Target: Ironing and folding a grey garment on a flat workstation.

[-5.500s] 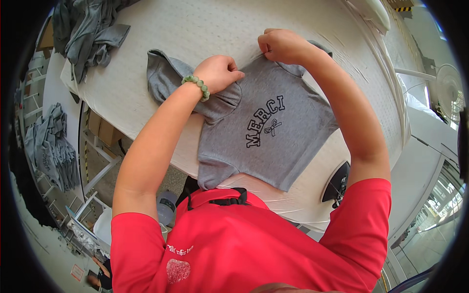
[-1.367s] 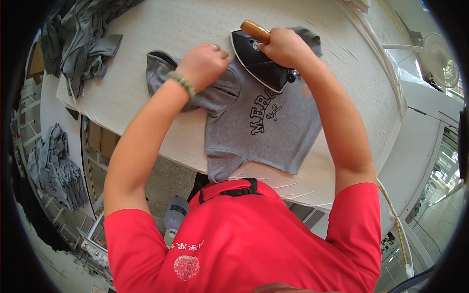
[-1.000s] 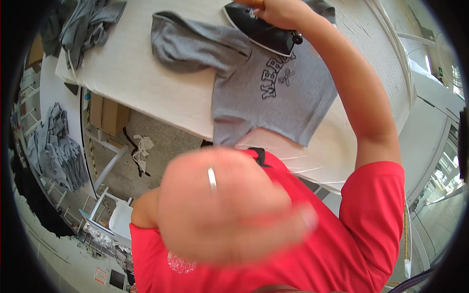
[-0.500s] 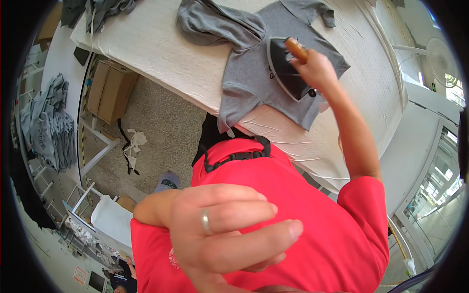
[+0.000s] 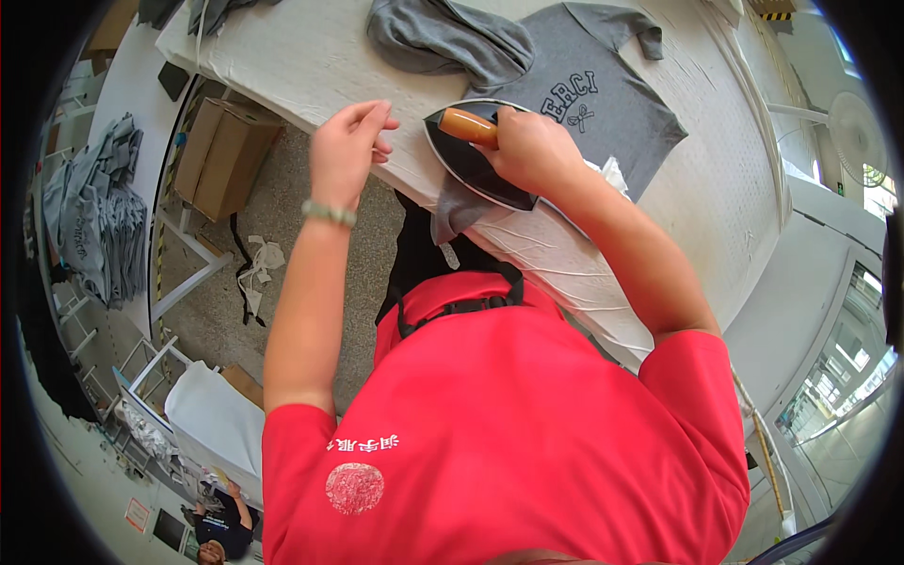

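A grey hooded sweatshirt (image 5: 617,99) with dark lettering on its chest lies spread on the white cloth-covered table (image 5: 725,179). My right hand (image 5: 537,151) is wrapped round the wooden handle of a dark iron (image 5: 461,155), which rests over the garment's near left sleeve and side. Part of that sleeve is hidden beneath the iron and my arm. My left hand (image 5: 348,146) is raised beside the table's near edge, left of the iron. Its fingers are loosely bent and apart, with nothing in them. A pale bracelet circles the left wrist.
Stacked grey garments (image 5: 99,226) fill a side table at the left. A cardboard box (image 5: 221,155) stands below, with white scraps and a black strap (image 5: 250,282) on the floor. A white fan (image 5: 852,132) is at the far right. Another person (image 5: 224,523) appears at the lower left.
My left hand has moved from close before my chest out to the table's edge. The iron, in my right hand, has slid left and nearer, uncovering the lettering.
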Available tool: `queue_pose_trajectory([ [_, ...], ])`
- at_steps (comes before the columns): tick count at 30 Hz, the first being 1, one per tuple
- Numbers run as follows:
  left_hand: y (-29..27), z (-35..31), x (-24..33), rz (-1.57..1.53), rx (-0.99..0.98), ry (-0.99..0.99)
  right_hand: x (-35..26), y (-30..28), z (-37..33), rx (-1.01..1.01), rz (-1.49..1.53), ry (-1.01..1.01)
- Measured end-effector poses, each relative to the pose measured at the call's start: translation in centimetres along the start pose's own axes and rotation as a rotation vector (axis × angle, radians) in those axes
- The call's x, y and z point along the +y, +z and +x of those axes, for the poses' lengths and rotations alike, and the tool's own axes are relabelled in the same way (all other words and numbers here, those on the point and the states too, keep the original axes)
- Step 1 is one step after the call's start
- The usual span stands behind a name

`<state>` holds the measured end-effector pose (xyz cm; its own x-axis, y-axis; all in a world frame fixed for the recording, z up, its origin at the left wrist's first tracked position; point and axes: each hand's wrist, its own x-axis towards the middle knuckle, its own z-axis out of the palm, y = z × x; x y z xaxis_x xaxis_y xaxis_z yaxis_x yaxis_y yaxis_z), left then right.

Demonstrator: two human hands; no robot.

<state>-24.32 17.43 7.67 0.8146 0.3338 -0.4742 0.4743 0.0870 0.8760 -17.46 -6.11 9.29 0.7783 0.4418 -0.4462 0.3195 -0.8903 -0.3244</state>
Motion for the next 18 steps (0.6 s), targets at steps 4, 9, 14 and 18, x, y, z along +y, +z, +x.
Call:
queue_pose_trajectory([
  [4, 3.7, 8.8, -1.5, 0.013, -0.19, -0.165, -0.2, 1.0, -0.2, -0.01, -0.003, 0.037],
  [9, 7.0, 17.1, -1.3, 0.228, -0.126, 0.037, -1.3, 1.2, -0.3, -0.044, -0.003, 0.046],
  [14, 6.8, 21.2, -0.5, 0.533, -0.149, 0.372, -2.3, 1.9, 1.3, -0.014, 0.021, 0.116],
  [18, 6.9, 22.3, 0.2, 0.63, -0.195, 0.458, -1.6, 1.4, 2.4, 0.064, 0.045, 0.29],
])
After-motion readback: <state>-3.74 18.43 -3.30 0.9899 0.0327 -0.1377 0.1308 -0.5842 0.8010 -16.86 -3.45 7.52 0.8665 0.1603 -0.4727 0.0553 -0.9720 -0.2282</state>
